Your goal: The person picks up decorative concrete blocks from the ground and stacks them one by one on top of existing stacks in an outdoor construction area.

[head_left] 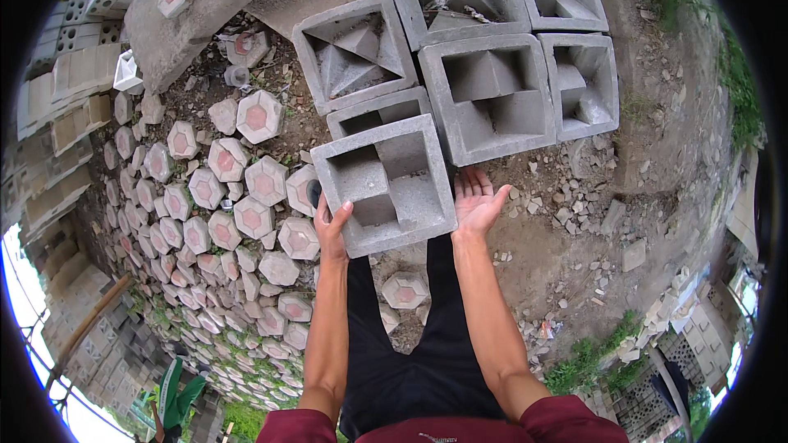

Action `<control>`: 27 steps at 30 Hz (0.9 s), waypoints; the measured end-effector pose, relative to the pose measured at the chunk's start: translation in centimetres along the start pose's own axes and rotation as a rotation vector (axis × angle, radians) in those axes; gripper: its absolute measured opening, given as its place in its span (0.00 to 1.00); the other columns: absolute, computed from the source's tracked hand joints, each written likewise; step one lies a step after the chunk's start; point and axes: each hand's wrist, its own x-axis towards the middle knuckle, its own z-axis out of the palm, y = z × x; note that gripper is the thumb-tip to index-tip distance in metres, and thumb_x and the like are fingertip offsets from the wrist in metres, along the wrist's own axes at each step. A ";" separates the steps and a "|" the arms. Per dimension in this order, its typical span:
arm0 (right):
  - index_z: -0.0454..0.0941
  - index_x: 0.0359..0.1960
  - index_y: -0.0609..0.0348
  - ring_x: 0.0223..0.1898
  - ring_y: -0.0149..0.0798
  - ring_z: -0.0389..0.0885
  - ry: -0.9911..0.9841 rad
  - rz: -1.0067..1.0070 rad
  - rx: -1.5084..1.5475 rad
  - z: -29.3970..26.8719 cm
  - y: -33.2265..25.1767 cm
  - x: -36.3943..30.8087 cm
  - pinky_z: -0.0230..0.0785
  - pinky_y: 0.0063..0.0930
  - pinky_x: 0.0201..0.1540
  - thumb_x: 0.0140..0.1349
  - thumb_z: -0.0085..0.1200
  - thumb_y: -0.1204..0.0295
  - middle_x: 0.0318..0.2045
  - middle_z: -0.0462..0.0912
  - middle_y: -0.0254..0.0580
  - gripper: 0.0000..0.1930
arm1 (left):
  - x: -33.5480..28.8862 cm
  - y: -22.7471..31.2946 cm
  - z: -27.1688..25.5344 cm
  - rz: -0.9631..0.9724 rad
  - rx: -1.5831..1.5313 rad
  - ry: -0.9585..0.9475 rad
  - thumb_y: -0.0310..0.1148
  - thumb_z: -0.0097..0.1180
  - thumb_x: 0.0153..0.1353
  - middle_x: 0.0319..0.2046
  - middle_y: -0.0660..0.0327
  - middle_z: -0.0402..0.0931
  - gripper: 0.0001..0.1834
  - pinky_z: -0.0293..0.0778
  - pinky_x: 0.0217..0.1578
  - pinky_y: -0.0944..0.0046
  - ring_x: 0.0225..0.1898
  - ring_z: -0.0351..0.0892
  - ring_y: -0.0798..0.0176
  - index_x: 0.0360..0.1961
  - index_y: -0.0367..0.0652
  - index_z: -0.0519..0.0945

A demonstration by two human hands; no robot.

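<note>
- Block of square, grey, hollow concrete: landmark, held at mid-view.
- Bare left hand: thumb and fingers gripping its left edge.
- Bare right hand: fingers extended, palm upturned, at its right side; contact unclear.
- Grey, square-rimmed concrete blocks: clustered just beyond it.
- Step, seemingly: positioning it; next move probably needs firm right-hand support.

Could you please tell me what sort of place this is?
It is probably an outdoor yard for concrete products: square concrete blocks with recessed faces are grouped together, many red-centred hexagonal pavers lie on the ground, and stacked blocks line the left side.
</note>
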 end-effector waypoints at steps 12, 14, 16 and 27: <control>0.59 0.57 0.75 0.62 0.50 0.59 0.241 -0.007 0.116 1.4 1.0 2.1 0.48 0.43 0.67 0.64 0.30 0.38 0.56 0.64 0.57 0.43 | 2.4 0.0 0.2 0.013 -0.067 -0.033 0.34 0.60 0.53 0.47 0.58 0.72 0.31 0.65 0.50 0.65 0.47 0.71 0.64 0.57 0.34 0.67; 0.59 0.59 0.74 0.62 0.49 0.60 0.268 0.053 0.141 0.6 1.4 2.2 0.49 0.43 0.68 0.66 0.28 0.40 0.56 0.66 0.57 0.41 | 2.3 -0.6 0.1 0.021 -0.078 0.027 0.38 0.58 0.57 0.48 0.58 0.72 0.31 0.65 0.51 0.64 0.48 0.71 0.63 0.59 0.35 0.65; 0.60 0.58 0.73 0.62 0.49 0.61 0.283 0.072 0.044 0.6 1.5 2.0 0.50 0.40 0.67 0.67 0.28 0.42 0.57 0.66 0.56 0.39 | 3.0 -1.1 -0.7 -0.027 -0.069 0.020 0.42 0.56 0.59 0.50 0.57 0.71 0.31 0.65 0.52 0.64 0.49 0.71 0.63 0.59 0.35 0.65; 0.66 0.59 0.54 0.60 0.52 0.65 0.000 0.670 0.153 2.7 1.1 -5.1 0.55 0.59 0.59 0.66 0.29 0.51 0.58 0.69 0.46 0.27 | 4.8 2.0 1.4 -0.219 0.238 0.005 0.60 0.46 0.62 0.52 0.54 0.72 0.38 0.68 0.53 0.59 0.51 0.74 0.58 0.58 0.35 0.67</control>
